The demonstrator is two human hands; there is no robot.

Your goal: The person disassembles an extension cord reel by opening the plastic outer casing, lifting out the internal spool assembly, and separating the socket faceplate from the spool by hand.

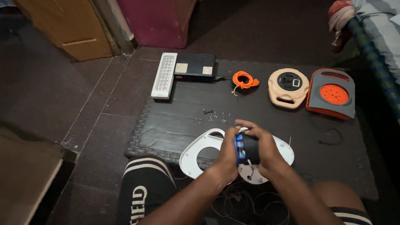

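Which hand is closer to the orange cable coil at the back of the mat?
Right. The right hand lies almost straight below the orange coil, slightly to its right. The left hand sits lower in the frame, farther from it.

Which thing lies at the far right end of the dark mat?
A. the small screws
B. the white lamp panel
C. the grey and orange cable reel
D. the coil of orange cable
C: the grey and orange cable reel lies rightmost on the dark mat, beside the beige reel.

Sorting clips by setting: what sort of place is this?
Probably a home bedroom floor used for repairs: a striped bed at right, a wooden door, and a dark mat holding screws.
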